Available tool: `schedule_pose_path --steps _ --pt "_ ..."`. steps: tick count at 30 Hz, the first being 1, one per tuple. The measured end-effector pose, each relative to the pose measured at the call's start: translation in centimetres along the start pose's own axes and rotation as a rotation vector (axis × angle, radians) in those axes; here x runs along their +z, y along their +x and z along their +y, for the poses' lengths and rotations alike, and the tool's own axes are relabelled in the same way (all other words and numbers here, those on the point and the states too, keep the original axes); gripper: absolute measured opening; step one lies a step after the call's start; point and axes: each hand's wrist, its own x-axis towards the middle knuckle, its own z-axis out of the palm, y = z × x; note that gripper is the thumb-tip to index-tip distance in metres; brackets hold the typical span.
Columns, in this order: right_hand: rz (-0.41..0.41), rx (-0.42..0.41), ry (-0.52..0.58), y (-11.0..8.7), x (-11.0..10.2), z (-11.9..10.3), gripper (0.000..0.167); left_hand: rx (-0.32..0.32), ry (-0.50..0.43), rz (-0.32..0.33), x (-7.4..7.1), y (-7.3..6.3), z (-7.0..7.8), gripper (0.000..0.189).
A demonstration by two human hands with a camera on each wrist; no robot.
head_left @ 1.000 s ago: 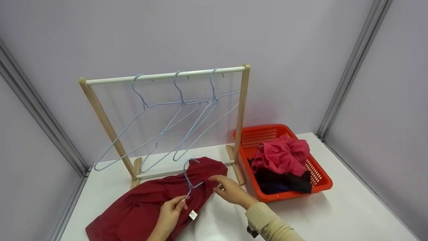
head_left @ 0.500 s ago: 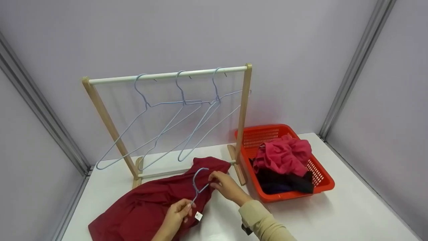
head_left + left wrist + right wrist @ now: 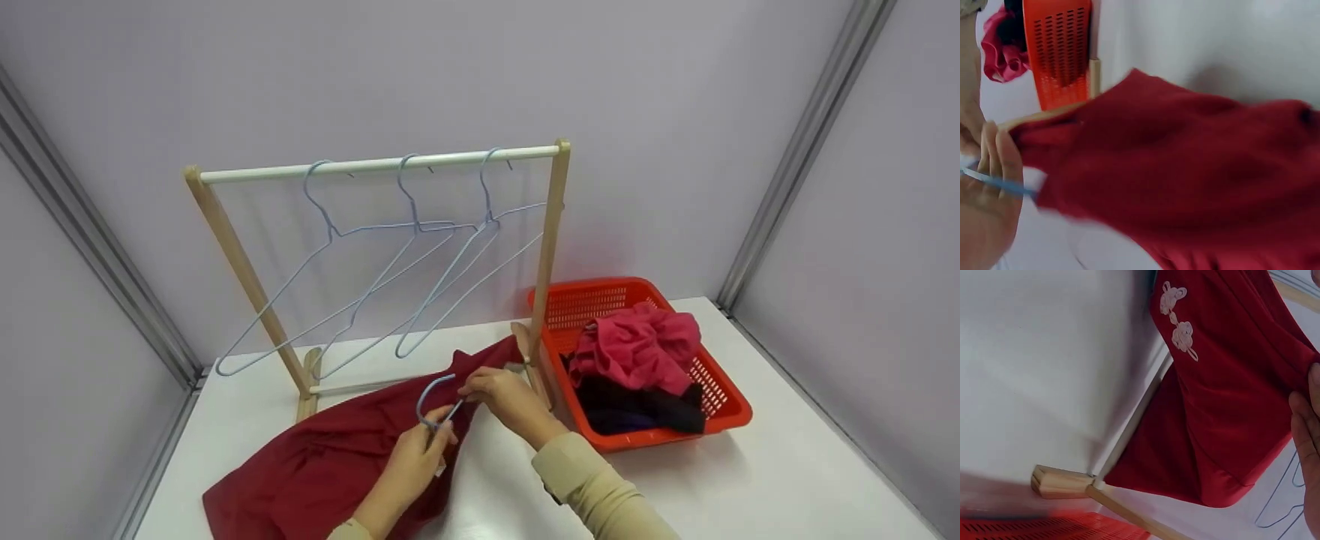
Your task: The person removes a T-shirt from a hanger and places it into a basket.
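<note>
A dark red shirt lies spread over the table below the rack, its right shoulder lifted. My left hand grips a light blue clothes hanger just below the hook; one hanger arm runs toward the shirt's neckline. My right hand pinches the shirt's fabric at the shoulder, where the hanger arm passes out of sight. In the right wrist view, white flower-shaped trim shows on the shirt, and the fingers hold its edge. The left wrist view has the blue wire crossing the fingers.
Behind the hands stands a wooden rack with a white rail. Three blue hangers hang from it. To the right, a red plastic basket holds a pink garment over dark clothing.
The left hand has moved up and right along the hanger, closer to its hook. The right hand has drawn the shirt's shoulder toward the rack's right foot, and the hanger sits nearer the neckline.
</note>
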Motion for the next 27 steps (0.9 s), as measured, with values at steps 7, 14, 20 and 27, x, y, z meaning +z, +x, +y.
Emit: schedule_pose_path --steps 7,14,20,27 --pt "0.200 0.120 0.151 0.4 -1.3 1.0 0.005 0.068 0.262 0.155 -0.4 -0.5 0.7 0.031" --pt "0.410 0.415 0.251 0.2 -3.6 2.9 0.006 0.092 0.251 0.216 -1.9 -1.3 0.3 0.024" --pt "0.451 0.560 0.265 -0.6 -4.4 4.4 0.007 -0.012 0.179 0.157 -3.1 -1.6 0.4 0.028" --pt "0.429 0.632 0.235 -1.5 -4.4 5.4 0.010 -0.038 0.135 0.153 -4.0 -1.6 0.9 0.030"
